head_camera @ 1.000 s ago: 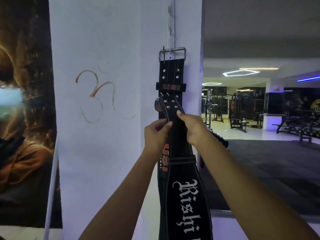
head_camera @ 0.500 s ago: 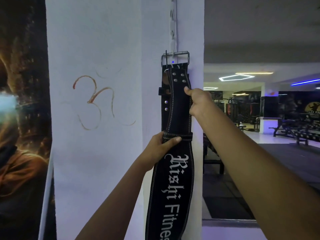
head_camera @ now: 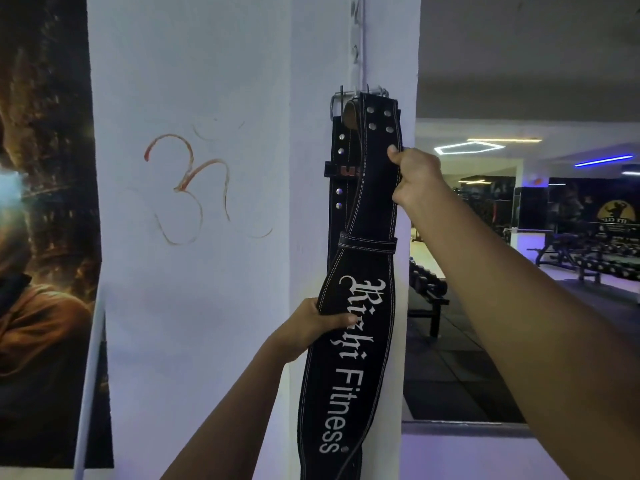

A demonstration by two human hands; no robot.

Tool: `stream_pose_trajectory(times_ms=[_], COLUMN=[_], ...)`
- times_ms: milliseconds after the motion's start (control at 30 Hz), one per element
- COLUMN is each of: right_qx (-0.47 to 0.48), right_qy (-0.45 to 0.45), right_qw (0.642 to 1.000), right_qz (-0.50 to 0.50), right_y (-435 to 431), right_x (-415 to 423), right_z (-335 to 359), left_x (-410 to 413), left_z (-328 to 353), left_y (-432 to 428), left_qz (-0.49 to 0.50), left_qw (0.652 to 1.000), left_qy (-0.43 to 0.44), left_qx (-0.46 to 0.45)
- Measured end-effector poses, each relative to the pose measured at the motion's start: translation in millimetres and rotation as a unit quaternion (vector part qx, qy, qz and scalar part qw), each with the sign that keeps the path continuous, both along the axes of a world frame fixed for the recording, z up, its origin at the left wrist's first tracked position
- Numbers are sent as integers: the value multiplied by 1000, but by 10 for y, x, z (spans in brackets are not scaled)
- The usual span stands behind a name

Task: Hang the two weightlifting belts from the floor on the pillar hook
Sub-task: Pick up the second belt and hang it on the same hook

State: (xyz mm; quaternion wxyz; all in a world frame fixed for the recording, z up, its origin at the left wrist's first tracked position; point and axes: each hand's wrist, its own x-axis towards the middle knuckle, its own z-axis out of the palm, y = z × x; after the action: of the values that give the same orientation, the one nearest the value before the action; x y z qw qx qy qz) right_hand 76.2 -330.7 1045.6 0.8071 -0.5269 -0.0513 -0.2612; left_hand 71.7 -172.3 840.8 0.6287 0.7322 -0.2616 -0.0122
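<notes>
Belts are both up at the pillar hook (head_camera: 360, 95) now. The printed belt (head_camera: 349, 341), black with white stitching and "Rishi Fitness" lettering, lies in front, its riveted strap end folded over at the hook. The second belt (head_camera: 337, 174), also black and studded, hangs directly behind it, flat against the white pillar (head_camera: 207, 306), with its steel buckle (head_camera: 335, 105) showing just left of the hook.

The right hand (head_camera: 414, 178) has its grip closed on the right edge of the front belt's strap, a little below the hook. The left hand (head_camera: 311, 327) has its grip closed on the left edge of the wide padded section, well below the hook, thumb across the lettering.

Whether the front belt's buckle has actually caught the hook I can't tell; the folded strap covers that spot.

That is where I judge the risk to sit. If only leather is draped over the hook, letting go with both hands would let the heavy padded end drag the strap off and drop the belt to the floor. A sideways tug from the right hand could also nudge the rear belt's buckle off the hook, since the two share it and are touching.
</notes>
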Motion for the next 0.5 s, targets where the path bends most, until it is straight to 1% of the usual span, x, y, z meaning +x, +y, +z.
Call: stream_pose_trajectory(times_ms=[67,200,267,400,500], right_qx=[-7,-25,-28,-26,-20], right_qy=[7,5,2,4,2], right_qw=[1000,999,999,999,999], right_qz=[-13,-32,-29,-24,-25], right_y=[2,33,42,16,-19], right_x=[10,-19,-68,-115,-120], right_z=[-38,-67,-76,-125,-171], left_x=[4,52,59,56,66], left_z=[48,232,76,-412,-372], left_y=[-18,-83,-72,-24,-30], left_qz=[-12,-29,-38,-60,-60], left_qw=[1000,999,999,997,997], left_qy=[-4,-10,10,54,48], left_qx=[-1,-33,-32,18,4])
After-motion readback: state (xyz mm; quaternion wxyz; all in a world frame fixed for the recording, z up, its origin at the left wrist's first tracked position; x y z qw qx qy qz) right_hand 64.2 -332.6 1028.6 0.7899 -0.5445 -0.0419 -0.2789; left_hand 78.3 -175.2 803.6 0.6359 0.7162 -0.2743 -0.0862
